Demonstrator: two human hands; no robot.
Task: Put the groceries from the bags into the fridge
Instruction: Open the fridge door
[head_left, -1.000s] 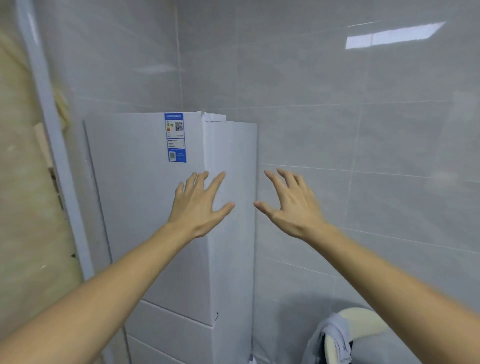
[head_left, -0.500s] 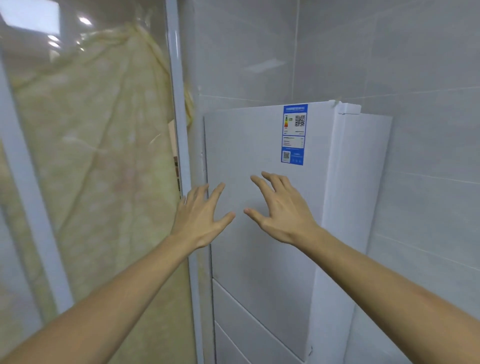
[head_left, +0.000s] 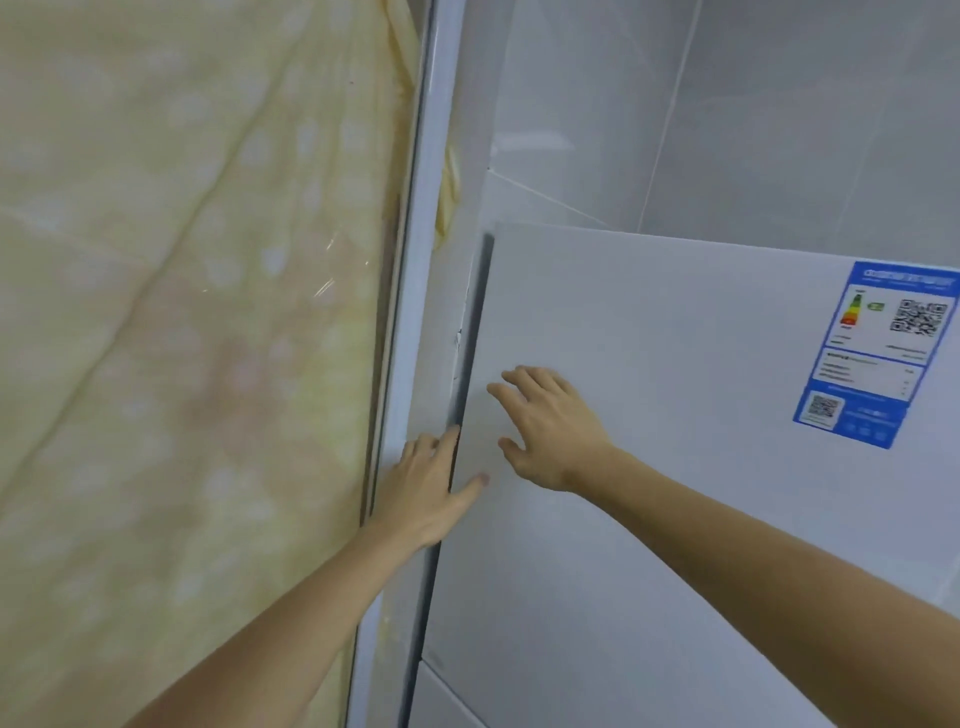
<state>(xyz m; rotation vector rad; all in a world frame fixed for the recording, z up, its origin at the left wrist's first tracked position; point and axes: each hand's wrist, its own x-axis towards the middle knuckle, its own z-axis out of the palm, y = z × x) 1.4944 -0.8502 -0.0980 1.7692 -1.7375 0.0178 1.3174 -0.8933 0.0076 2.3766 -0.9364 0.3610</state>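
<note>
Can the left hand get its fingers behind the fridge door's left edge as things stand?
Probably yes. The left hand is already at the fridge door edge, its fingers reaching into the dark gap beside it and its thumb on the door front. Nothing blocks it; the right hand is spread apart, over the panel.

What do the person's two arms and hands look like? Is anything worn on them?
Both arms are bare up to the picture's edge: no sleeves show. The left hand and the right hand wear no gloves, and no rings, watch or bracelet can be seen.

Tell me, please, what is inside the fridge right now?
Nothing inside shows: the fridge door is shut. The left hand reaches its edge, fingertips hidden in the gap; the right hand is spread over its front.
</note>
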